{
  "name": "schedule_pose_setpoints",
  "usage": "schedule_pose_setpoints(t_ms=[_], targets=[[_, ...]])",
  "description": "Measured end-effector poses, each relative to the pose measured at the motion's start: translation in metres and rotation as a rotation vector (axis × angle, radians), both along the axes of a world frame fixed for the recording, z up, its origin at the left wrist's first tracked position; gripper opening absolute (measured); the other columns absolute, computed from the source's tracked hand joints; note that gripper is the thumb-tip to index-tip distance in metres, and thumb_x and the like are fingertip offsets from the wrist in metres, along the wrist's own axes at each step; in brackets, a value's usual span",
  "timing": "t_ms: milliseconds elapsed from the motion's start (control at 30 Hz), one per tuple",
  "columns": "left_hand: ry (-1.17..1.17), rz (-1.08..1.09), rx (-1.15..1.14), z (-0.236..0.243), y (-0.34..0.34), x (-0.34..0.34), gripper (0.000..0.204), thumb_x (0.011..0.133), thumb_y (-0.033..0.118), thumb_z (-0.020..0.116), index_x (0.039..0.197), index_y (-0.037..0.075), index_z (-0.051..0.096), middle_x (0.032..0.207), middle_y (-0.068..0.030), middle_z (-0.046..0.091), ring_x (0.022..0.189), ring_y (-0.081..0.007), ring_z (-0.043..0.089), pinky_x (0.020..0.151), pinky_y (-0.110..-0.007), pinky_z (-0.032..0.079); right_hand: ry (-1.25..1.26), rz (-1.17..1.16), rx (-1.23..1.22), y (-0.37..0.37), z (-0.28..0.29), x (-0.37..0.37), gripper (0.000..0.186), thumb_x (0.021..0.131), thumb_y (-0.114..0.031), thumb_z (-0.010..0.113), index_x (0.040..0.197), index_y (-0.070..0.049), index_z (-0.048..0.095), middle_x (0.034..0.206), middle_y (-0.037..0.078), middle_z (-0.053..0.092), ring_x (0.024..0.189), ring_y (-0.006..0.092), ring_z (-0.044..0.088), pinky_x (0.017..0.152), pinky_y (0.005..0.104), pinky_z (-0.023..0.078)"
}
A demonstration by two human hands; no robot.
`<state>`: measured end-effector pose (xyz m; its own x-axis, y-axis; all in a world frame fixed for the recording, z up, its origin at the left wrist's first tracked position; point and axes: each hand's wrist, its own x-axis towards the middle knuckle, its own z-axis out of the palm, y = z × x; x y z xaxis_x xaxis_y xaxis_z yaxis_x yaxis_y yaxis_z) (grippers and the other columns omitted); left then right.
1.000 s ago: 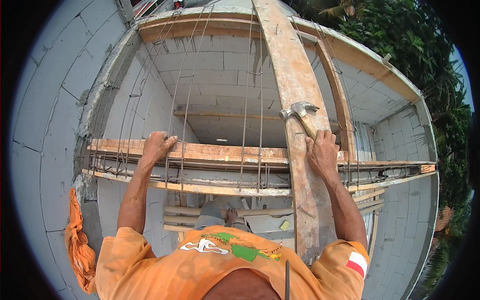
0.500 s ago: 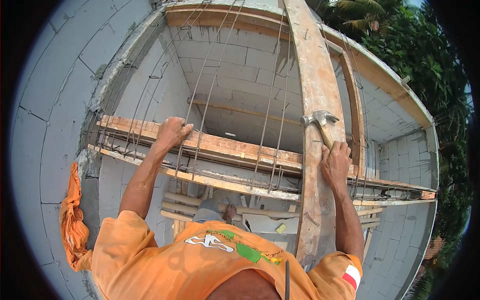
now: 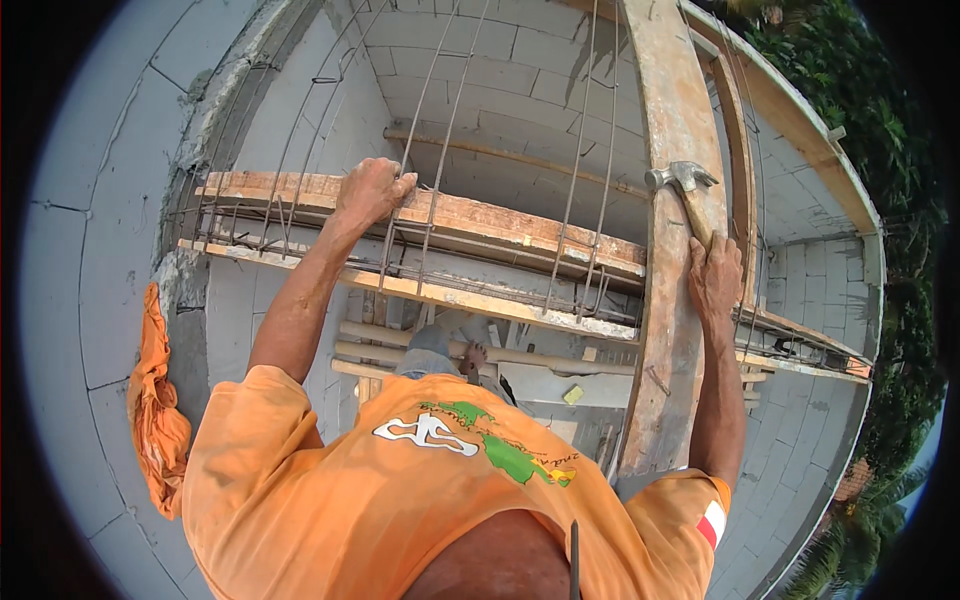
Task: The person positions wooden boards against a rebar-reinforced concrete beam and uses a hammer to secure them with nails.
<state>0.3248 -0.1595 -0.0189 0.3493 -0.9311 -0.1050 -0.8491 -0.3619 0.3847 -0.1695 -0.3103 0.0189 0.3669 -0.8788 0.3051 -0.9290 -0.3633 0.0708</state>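
Note:
My left hand (image 3: 375, 188) is closed over the top edge of a reddish-brown formwork board (image 3: 500, 222), right beside thin steel rods. In my right hand (image 3: 716, 270) is the wooden handle of a claw hammer (image 3: 686, 178). The hammer's metal head lies over a wide, worn plank (image 3: 672, 350) that runs away from me, and that hand rests at the plank's right edge. A nail (image 3: 657, 380) shows on the plank's near part. Steel reinforcement rods (image 3: 440, 130) cross over the formwork, and a paler board (image 3: 480, 300) forms its near side.
Grey block walls (image 3: 90, 280) enclose the space, with a deep drop beyond the formwork. Below are bamboo poles (image 3: 550, 362) and my bare foot (image 3: 474, 355). An orange cloth (image 3: 155, 410) hangs at left. A wooden beam (image 3: 738, 170) stands right of the plank.
The view has shifted, so the formwork, plank and both hands appear higher and farther right. Both hands keep their holds on the board and hammer.

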Motion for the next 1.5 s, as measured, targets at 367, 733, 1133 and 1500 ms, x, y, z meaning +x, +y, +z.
schedule_pose_setpoints(t_ms=[367,733,1133,1500], targets=[[-0.003,0.008,-0.017,0.003,0.005,-0.001,0.043,0.09,0.04,0.064,0.078,-0.001,0.07,0.079,-0.0239,0.069,0.081,-0.042,0.069,0.074,-0.052,0.056,-0.157,-0.142,0.062,-0.025,-0.005,0.015,0.038,0.098,-0.031,0.059,0.115,0.004,0.059,0.108,0.025,0.059,0.103,0.0431,0.057,0.083,0.0511,0.046],[-0.014,0.002,0.002,0.0,0.002,0.0,0.042,0.09,0.039,0.064,0.074,0.0,0.069,0.073,-0.0221,0.068,0.072,-0.0394,0.069,0.068,-0.051,0.055,-0.095,-0.144,0.205,-0.023,0.013,0.017,0.056,0.096,-0.048,0.058,0.118,0.003,0.055,0.112,0.026,0.055,0.107,0.0447,0.056,0.088,0.0531,0.046],[0.019,-0.026,-0.107,0.0,0.001,0.002,0.046,0.088,0.039,0.062,0.071,-0.003,0.066,0.069,-0.0256,0.064,0.067,-0.0431,0.064,0.063,-0.053,0.048,-0.033,-0.188,0.055,-0.007,0.0,0.017,0.064,0.091,-0.057,0.06,0.112,0.003,0.058,0.111,0.023,0.058,0.105,0.0429,0.058,0.084,0.0561,0.049],[0.079,-0.045,-0.102,-0.002,0.0,0.005,0.051,0.088,0.041,0.064,0.066,-0.005,0.062,0.062,-0.026,0.059,0.058,-0.0424,0.058,0.058,-0.05,0.045,-0.044,-0.241,0.142,-0.029,0.003,0.018,0.054,0.093,-0.044,0.063,0.106,0.008,0.062,0.112,0.025,0.058,0.107,0.0435,0.057,0.087,0.0536,0.051]])
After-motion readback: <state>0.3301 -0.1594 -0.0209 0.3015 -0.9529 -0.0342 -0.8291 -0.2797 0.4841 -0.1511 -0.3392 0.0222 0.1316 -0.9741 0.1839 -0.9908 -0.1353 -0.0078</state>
